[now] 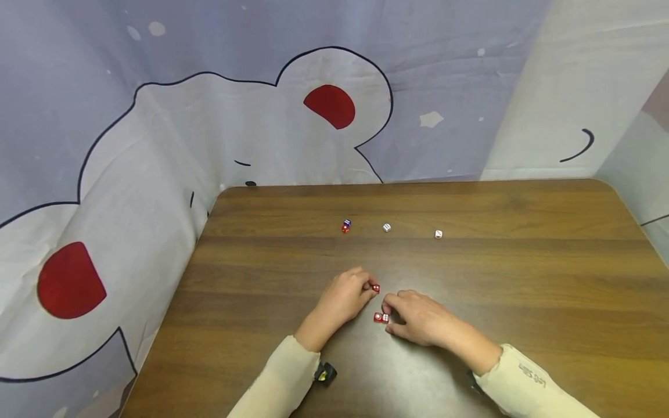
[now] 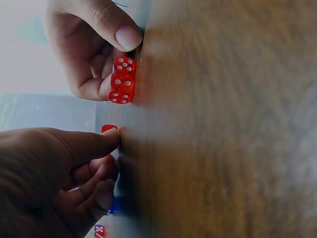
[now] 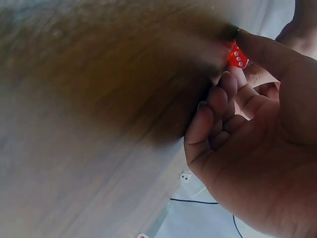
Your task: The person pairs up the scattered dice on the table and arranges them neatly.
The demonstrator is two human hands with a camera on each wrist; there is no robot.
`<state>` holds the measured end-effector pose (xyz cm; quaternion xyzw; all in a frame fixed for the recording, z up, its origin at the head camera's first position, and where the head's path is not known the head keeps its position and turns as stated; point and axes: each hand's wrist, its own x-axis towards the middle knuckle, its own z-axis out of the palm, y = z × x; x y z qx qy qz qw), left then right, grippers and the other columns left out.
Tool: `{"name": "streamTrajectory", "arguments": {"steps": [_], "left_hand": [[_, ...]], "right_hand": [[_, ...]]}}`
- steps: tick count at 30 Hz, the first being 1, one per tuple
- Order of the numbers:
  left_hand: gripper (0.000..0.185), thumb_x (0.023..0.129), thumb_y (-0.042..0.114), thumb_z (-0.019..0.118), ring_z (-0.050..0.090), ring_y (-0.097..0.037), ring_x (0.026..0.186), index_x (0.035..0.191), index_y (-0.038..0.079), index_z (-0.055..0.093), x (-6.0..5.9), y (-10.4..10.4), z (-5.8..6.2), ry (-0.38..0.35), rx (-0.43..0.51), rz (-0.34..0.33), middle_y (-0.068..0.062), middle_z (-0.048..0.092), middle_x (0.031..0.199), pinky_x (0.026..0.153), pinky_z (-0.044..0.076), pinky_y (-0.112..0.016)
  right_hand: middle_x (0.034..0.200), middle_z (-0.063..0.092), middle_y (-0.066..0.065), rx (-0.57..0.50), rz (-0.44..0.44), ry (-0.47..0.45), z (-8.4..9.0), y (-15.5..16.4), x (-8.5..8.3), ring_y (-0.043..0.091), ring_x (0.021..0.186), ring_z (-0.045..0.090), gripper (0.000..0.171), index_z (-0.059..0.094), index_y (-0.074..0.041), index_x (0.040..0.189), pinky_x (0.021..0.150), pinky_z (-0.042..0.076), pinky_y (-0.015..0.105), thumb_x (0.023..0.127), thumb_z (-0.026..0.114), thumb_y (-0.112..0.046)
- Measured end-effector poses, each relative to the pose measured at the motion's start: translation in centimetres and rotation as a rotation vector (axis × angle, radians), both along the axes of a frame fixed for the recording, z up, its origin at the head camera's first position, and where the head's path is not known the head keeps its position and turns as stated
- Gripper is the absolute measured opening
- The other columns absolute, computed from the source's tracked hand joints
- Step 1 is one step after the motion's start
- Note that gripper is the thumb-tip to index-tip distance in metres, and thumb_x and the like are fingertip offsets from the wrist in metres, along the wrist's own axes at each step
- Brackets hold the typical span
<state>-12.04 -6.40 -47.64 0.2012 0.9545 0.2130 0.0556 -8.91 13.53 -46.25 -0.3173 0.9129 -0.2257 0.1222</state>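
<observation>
Red die (image 1: 376, 288) pinched by left hand (image 1: 345, 299), two stacked red dice (image 1: 381, 317) just beside it gripped by right hand (image 1: 420, 319), on table (image 1: 522, 278)

- Brown wooden surface (image 1: 522, 278).
- Toward its far edge, a row: red-and-blue dice (image 1: 345, 226), white die (image 1: 386, 227), another white die (image 1: 438, 234).
- Nearer the middle: red die (image 1: 376, 288), red dice pair (image 1: 381, 317).
</observation>
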Motion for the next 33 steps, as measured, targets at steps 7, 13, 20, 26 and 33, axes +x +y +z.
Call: {"name": "streamTrajectory", "arguments": {"steps": [7, 13, 20, 26, 33], "left_hand": [[0.014, 0.093, 0.026, 0.075, 0.054, -0.006, 0.076, 0.104, 0.016, 0.075, 0.0, 0.1, -0.2, -0.019, 0.022, -0.021, 0.009, 0.060, 0.085, 0.070, 0.045, -0.024], [0.013, 0.093, 0.026, 0.075, 0.054, -0.005, 0.077, 0.102, 0.017, 0.076, -0.2, 0.0, -0.6, -0.011, 0.061, -0.032, 0.009, 0.059, 0.085, 0.070, 0.045, -0.022], [0.013, 0.093, 0.026, 0.075, 0.052, -0.005, 0.076, 0.102, 0.017, 0.076, -0.2, -0.1, -0.8, -0.003, 0.086, -0.032, 0.008, 0.058, 0.083, 0.069, 0.044, -0.022], [0.013, 0.093, 0.025, 0.075, 0.050, -0.005, 0.075, 0.102, 0.016, 0.076, -0.1, -0.1, -0.9, 0.000, 0.104, -0.041, 0.007, 0.057, 0.081, 0.068, 0.042, -0.021], [0.014, 0.093, 0.025, 0.076, 0.048, -0.004, 0.071, 0.102, 0.015, 0.076, -0.2, -0.1, -1.0, -0.015, 0.108, -0.032, 0.007, 0.055, 0.079, 0.064, 0.040, -0.020]], "right_hand": [[0.080, 0.047, -0.009, -0.011, 0.010, -0.012, 0.2, 0.2, 0.1, 0.008, 0.076, 0.044, 0.028, 0.056, -0.021, 0.094, 0.068, 0.040, 0.031, 0.084, 0.081, -0.026], [0.080, 0.047, -0.009, -0.020, 0.017, -0.024, 0.1, 0.4, 0.0, 0.008, 0.076, 0.045, 0.028, 0.056, -0.020, 0.096, 0.067, 0.040, 0.030, 0.084, 0.081, -0.025], [0.075, 0.050, -0.010, -0.103, 0.042, -0.175, 0.3, 1.3, -1.0, 0.003, 0.070, 0.045, 0.026, 0.061, -0.014, 0.103, 0.067, 0.041, 0.027, 0.086, 0.080, -0.021], [0.074, 0.050, -0.009, -0.116, 0.048, -0.196, 0.4, 2.1, -2.2, 0.001, 0.067, 0.045, 0.026, 0.063, -0.009, 0.107, 0.065, 0.041, 0.025, 0.089, 0.077, -0.018], [0.077, 0.051, -0.005, -0.098, 0.020, -0.136, 0.3, 2.0, -4.2, 0.006, 0.070, 0.046, 0.028, 0.064, -0.006, 0.111, 0.066, 0.041, 0.026, 0.089, 0.077, -0.016]]}}
